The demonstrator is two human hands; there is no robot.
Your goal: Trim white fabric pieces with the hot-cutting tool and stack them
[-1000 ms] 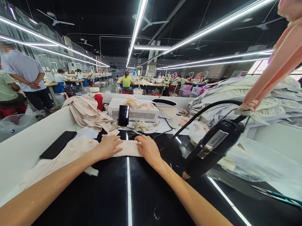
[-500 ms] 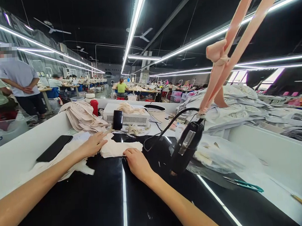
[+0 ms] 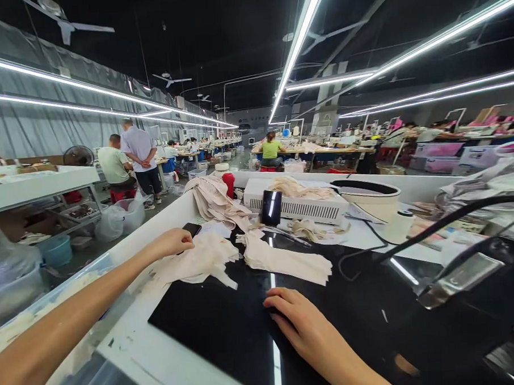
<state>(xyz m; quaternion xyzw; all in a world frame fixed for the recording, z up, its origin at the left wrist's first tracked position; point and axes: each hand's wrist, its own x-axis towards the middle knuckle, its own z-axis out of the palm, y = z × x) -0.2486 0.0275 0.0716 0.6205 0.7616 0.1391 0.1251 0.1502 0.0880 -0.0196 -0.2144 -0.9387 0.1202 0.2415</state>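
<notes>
My left hand (image 3: pixel 174 242) is at the near end of a dark phone (image 3: pixel 192 228), above a loose pile of cream fabric pieces (image 3: pixel 200 260). Its fingers are curled together, and what they hold, if anything, is hidden. My right hand (image 3: pixel 290 313) hovers low over the black tabletop (image 3: pixel 211 325), fingers apart and holding nothing. Just beyond it lies a neat stack of cream fabric strips (image 3: pixel 285 259), untouched by either hand.
A white vented box (image 3: pixel 291 205) with a small dark screen (image 3: pixel 271 208) before it stands at the back. Beside it are beige cut pieces (image 3: pixel 217 200) and a red bottle (image 3: pixel 228 184). At right, a black corded tool (image 3: pixel 460 277) looms close. People are farther off.
The view has turned left. My left hand has left the fabric stack and moved left to the phone. My right hand has let go of the stack and drawn back toward me.
</notes>
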